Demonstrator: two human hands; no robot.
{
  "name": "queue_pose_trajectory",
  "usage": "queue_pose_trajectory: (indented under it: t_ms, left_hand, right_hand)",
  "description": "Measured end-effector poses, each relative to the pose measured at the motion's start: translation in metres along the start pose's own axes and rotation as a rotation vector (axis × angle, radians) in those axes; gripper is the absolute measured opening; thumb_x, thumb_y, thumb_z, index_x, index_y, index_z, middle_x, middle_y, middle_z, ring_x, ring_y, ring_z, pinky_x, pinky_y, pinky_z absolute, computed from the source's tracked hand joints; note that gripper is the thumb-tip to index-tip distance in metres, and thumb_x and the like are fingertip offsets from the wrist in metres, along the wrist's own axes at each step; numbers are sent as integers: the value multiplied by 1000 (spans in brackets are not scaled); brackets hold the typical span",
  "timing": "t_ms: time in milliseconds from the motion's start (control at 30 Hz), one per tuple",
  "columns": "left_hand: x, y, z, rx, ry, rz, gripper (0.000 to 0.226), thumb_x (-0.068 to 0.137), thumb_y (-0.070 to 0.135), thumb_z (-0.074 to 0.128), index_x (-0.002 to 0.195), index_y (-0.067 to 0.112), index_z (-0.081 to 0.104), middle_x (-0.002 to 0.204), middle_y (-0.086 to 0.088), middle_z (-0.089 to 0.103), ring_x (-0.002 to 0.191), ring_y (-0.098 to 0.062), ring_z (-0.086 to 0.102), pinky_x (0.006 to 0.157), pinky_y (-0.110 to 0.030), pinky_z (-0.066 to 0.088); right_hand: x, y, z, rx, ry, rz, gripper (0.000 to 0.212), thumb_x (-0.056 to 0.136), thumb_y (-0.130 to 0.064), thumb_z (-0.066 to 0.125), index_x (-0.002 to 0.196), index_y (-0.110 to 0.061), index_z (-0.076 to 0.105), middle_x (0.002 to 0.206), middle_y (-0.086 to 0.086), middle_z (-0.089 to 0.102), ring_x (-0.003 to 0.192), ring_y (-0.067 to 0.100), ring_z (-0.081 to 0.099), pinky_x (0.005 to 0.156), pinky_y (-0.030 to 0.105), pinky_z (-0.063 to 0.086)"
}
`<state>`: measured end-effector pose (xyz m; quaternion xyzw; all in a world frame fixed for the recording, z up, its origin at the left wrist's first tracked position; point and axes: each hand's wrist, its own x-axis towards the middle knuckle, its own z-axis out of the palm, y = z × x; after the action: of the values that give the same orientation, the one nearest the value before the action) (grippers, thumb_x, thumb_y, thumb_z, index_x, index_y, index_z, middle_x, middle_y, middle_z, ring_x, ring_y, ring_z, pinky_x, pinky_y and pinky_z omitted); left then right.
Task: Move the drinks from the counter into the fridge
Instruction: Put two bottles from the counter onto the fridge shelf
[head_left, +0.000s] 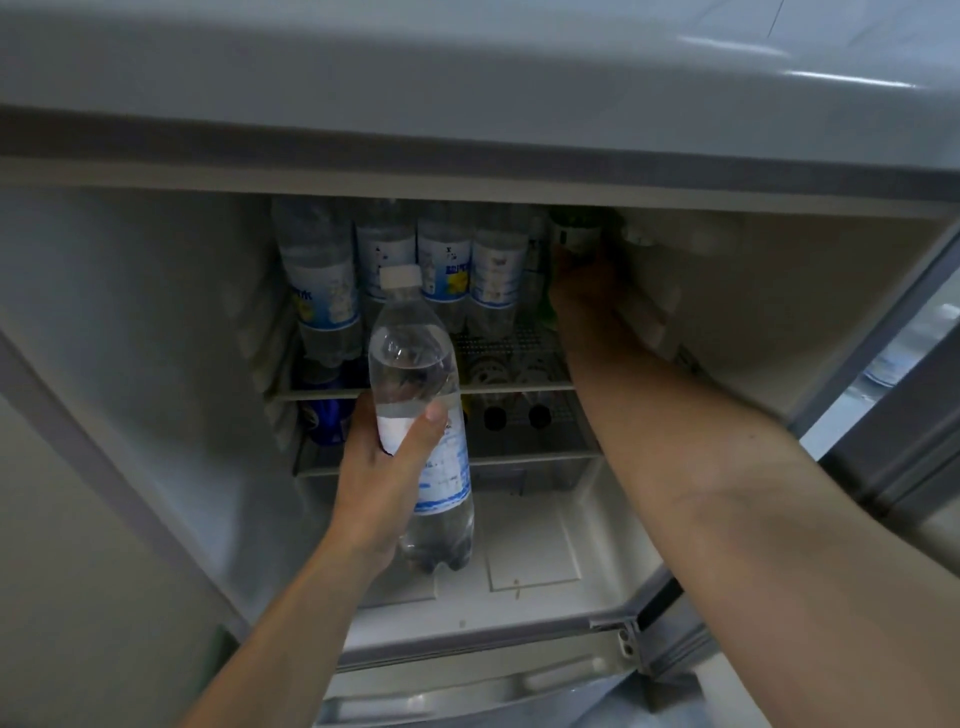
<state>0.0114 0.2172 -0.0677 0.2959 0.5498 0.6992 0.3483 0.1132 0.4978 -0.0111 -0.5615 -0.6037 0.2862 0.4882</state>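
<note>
Left hand (382, 467): gripping clear bottle (415, 415) below upper shelf (426, 388) — awaiting space.
Right hand (582, 291): reaching green bottle (571, 231) on that shelf — grip unclear.

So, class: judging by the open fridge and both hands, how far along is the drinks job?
Done: clear labelled bottles stand in a row on the top wire shelf. In hand: the left hand grips a clear white-capped bottle outside the shelf; the right hand reaches a green bottle at the shelf's right end. The counter is unseen.
</note>
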Motion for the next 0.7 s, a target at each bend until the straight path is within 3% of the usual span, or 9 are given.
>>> queue_pose_trajectory:
  t_ms: [67,167,333,467,700]
  left_hand:
    - [2,-2,0,-16,-1,-5,55,59,59,76,110,45,60,112,11,71,102,-9,69,83,-32,55]
    - [4,-5,0,-24,2,-23,67,54,63,76,116,42,60,112,12,71,103,-10,69,88,-36,54]
    - [7,-8,3,-34,12,-58,48,62,56,76,106,49,59,108,14,72,100,-9,70,91,-39,55]
    - [5,-8,7,-47,3,-60,53,59,59,78,107,48,58,113,9,70,105,-14,68,93,-41,54]
    - [1,-11,4,-44,6,-77,55,54,62,80,103,50,59,108,14,72,103,-10,69,92,-38,54]
  right_hand:
    - [3,-3,0,-92,-2,42,56,98,-43,54,145,-15,45,143,12,52,130,30,51,101,32,47]
    - [3,-7,-1,-157,6,62,54,99,-42,52,143,-11,45,142,15,51,130,32,51,100,37,44]
    - [0,1,-3,-126,13,49,57,94,-44,61,141,-14,48,139,12,55,128,31,53,103,39,47]
    - [-8,12,-1,-209,-73,68,78,83,-40,75,148,-16,40,148,10,48,135,29,47,104,36,44]
    - [-6,10,4,-327,-34,90,66,94,-33,64,148,-8,37,149,14,46,136,30,47,103,35,44]
